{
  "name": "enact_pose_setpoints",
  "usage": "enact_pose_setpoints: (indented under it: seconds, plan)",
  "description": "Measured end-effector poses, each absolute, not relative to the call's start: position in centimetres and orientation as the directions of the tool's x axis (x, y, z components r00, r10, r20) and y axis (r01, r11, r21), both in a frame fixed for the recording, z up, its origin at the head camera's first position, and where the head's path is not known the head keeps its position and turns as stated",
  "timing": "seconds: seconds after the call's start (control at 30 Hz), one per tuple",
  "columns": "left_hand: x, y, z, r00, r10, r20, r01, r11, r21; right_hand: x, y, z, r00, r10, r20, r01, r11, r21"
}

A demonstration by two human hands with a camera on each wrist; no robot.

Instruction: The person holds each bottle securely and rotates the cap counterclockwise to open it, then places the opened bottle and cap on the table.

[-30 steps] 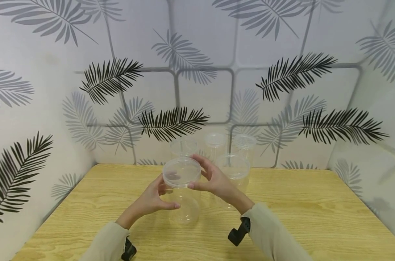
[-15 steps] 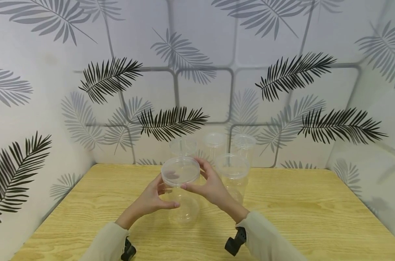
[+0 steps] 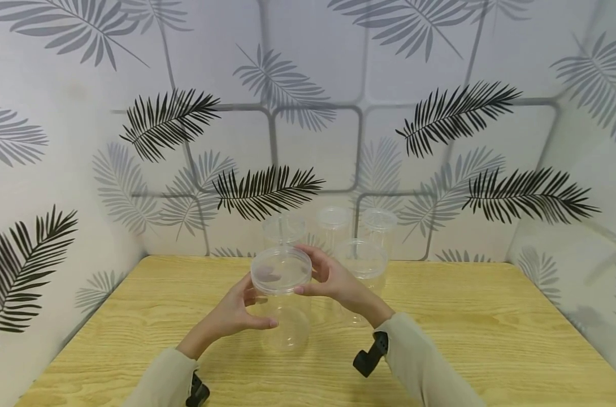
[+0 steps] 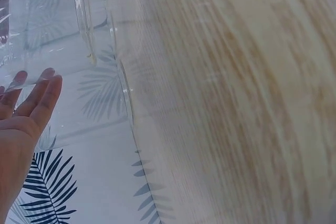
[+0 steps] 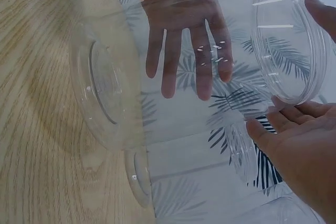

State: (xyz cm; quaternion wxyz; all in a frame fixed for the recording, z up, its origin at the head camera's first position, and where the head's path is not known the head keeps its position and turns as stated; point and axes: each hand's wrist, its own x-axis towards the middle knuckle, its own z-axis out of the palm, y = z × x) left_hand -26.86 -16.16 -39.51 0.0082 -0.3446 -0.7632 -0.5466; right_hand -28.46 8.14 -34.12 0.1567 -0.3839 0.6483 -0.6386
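A clear plastic jar (image 3: 286, 333) stands upright on the table, with a round transparent screw lid (image 3: 281, 272) on its top. My left hand (image 3: 235, 310) holds the jar's body from the left, thumb in front and fingers behind. In the right wrist view, the left hand's spread fingers (image 5: 202, 56) show through the clear wall. My right hand (image 3: 333, 281) grips the lid's rim from the right, thumb at the near side and fingers at the far side. The left wrist view shows fingertips of the left hand (image 4: 26, 114) against the clear wall.
Just behind and right of the right hand stands another wide lidded jar (image 3: 364, 265). Farther back are a wide jar (image 3: 284, 229) and two narrower ones (image 3: 334, 219), (image 3: 380, 221). A wallpapered wall (image 3: 318, 147) rises behind the wooden table (image 3: 465, 328).
The right hand turned leftward round the lid's rim half a second ago and has since come back to the right, thumb included. The left hand and jar have stayed in place.
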Motion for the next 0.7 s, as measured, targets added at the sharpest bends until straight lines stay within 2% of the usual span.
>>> enact_pose_setpoints:
  seconds: [0.13,0.33,0.47,0.7]
  plan:
    - [-26.8,-16.2,-39.6,-0.769,0.501,0.396,0.537,0.172,0.826,-28.2,8.1,-34.2,-0.673,-0.671,0.311,-0.324,-0.11,-0.94]
    - [-26.7,-16.3,-39.6,-0.783,0.475,0.401,0.536,0.189,0.823,-27.0,7.5,-34.3,-0.762,-0.514,0.393,-0.447,-0.021,-0.894]
    - [-26.7,-16.3,-39.6,-0.785,0.472,0.402,0.538,0.198,0.819,-26.2,6.7,-34.4,-0.814,-0.41,0.411,-0.473,0.058,-0.879]
    - [-26.9,-16.0,-39.6,-0.785,0.474,0.4,0.539,0.203,0.818,-25.7,6.0,-34.6,-0.833,-0.354,0.426,-0.487,0.103,-0.867]
